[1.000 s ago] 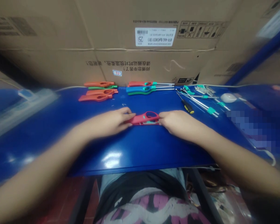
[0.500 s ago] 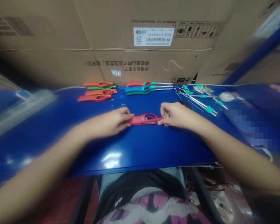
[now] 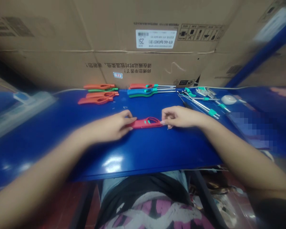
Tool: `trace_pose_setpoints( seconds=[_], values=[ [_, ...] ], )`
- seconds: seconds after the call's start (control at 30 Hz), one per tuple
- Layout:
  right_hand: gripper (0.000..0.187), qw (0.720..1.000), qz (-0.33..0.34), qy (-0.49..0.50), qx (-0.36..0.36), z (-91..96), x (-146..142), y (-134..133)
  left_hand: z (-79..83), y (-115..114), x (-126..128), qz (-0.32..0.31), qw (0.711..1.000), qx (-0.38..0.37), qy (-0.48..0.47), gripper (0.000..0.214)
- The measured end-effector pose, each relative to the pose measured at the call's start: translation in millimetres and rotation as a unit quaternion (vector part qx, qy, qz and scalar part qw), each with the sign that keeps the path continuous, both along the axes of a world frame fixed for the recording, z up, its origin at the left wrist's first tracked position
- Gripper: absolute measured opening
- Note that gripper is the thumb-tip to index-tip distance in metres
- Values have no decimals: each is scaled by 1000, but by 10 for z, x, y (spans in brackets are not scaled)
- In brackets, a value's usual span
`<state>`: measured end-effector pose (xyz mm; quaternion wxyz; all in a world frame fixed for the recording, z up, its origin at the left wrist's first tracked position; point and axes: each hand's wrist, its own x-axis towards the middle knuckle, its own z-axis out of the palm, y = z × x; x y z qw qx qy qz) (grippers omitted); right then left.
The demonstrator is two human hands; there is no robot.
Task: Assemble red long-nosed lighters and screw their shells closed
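In front of me lies a red utility lighter handle, with an oval trigger opening and small teal parts inside. Its wide left end is pinched between the thumb and fingers of my left hand. At the narrow right end, my right hand is closed with thumb and fingertips on the tip. A thin wire-like bit shows beneath the right fingers, too small to make out. No metal tube shows on this handle.
Orange lighter handles lie at the back left. Lighters with metal tubes lie back centre. Loose metal tubes with teal collars are at the right, near a white rounded object. Behind the blue table stands a cardboard wall.
My right hand has shifted slightly left along the lighter handle's narrow end. The pale gap along the handle's lower edge looks narrower. My left hand keeps its pinch.
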<state>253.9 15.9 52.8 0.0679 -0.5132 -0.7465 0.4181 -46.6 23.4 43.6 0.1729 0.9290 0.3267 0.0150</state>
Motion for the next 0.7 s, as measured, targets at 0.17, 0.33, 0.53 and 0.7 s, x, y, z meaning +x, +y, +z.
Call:
trace_pose_setpoints(
  seconds=[0.17,0.33,0.53,0.7],
  values=[
    [33,1000,-15,13,-23,-25,-2,14,-15,-1,-2,6,1000,-3,6,41],
    [36,998,-53,23,-38,-34,-44,17,-8,18,-14,6,1000,-5,4,41],
    [36,997,-64,33,-37,-77,-71,13,79,-12,4,17,1000,0,15,40],
    [26,996,-73,29,-30,-96,-81,20,91,-37,26,20,997,52,61,37]
  ],
)
